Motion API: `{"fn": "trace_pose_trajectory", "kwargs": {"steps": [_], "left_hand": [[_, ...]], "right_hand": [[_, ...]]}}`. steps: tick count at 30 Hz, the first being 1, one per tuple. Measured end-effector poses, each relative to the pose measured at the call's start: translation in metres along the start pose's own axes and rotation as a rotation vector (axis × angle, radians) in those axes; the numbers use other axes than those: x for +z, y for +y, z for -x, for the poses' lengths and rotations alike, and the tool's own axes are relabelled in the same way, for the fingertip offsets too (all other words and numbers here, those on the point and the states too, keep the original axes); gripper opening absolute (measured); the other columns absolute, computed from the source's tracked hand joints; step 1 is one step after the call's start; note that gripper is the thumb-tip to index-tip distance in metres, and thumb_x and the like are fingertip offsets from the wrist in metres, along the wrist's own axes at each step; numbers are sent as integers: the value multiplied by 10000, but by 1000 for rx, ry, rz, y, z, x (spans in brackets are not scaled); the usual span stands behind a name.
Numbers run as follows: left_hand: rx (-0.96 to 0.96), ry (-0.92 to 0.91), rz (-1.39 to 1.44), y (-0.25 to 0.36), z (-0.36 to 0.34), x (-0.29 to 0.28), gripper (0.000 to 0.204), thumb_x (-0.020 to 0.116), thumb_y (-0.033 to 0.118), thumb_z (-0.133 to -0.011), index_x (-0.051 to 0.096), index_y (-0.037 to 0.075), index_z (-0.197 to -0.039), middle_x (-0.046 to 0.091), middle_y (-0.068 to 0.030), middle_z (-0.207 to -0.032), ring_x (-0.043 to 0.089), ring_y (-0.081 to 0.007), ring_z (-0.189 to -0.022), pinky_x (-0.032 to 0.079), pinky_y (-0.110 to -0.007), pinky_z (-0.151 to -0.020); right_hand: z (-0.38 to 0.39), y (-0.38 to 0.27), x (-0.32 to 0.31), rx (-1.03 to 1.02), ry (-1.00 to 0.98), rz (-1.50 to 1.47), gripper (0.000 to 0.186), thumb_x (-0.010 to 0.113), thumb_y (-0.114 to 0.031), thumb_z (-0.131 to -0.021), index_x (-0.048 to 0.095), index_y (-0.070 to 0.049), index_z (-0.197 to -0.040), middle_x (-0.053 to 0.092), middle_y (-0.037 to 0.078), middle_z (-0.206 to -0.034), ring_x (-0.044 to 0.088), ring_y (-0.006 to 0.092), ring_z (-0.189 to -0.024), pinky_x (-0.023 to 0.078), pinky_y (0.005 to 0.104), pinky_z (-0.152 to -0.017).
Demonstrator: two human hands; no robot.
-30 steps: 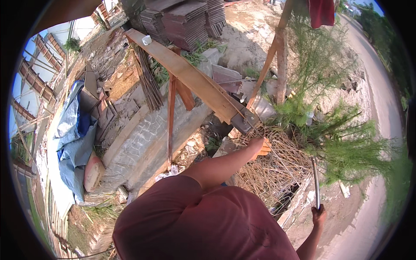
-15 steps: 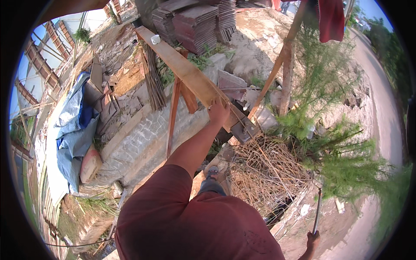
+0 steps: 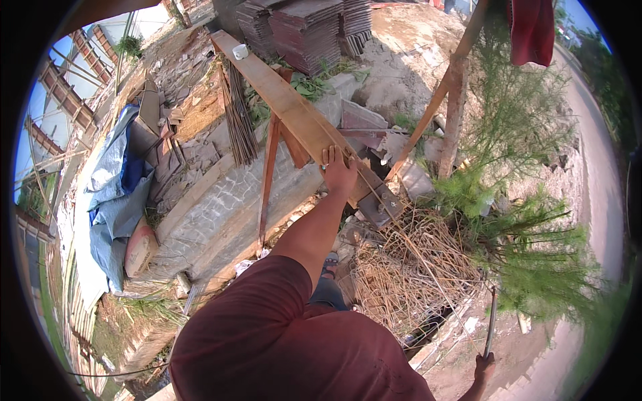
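My left hand lies palm down with its fingers stretched out on a long wooden plank. A thin steel rod runs beside that hand, along the plank's edge and over a dark metal plate fixed at the plank's near end. Low at the right, my right hand is closed around the lower end of a grey metal bar, which stands nearly upright. A tangled heap of bent steel rods lies below the plate, between my two hands.
Wooden posts prop the plank. A bundle of straight rods leans by its left side, and a white cup stands on its far end. Stacked roof tiles, a blue tarp and feathery green branches surround the spot.
My left hand's fingers have straightened and spread over the plank; before, they were bent near the rod. My right hand still grips the bar. The view has shifted slightly.
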State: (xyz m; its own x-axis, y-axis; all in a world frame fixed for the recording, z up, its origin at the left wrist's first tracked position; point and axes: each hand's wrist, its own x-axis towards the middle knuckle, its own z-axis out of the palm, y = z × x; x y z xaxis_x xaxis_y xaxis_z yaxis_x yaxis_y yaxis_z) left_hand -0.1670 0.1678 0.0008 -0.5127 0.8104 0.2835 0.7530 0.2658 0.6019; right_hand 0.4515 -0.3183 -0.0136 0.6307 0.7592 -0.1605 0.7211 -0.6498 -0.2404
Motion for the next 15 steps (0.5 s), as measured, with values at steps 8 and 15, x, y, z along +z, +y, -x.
{"fn": "trace_pose_trajectory", "kwargs": {"steps": [8,15], "left_hand": [[37,-47,-50,15,3,-8,536,510,335,-862,418,102,-1336,346,-48,-1439,206,-257,-1379,211,-582,-1058],[48,-18,-67,8,0,-4,517,502,346,-871,425,108,-1323,342,-48,-1438,198,-255,-1380,212,-589,-1053]], "right_hand": [[15,-8,8,-124,62,-68,274,674,-166,-676,450,-8,-689,492,163,-570,460,274,-515,384,416,-509],[36,-101,-5,-188,-77,-45,308,686,-197,-676,448,-3,-684,508,178,-584,447,319,-517,388,427,-521]]}}
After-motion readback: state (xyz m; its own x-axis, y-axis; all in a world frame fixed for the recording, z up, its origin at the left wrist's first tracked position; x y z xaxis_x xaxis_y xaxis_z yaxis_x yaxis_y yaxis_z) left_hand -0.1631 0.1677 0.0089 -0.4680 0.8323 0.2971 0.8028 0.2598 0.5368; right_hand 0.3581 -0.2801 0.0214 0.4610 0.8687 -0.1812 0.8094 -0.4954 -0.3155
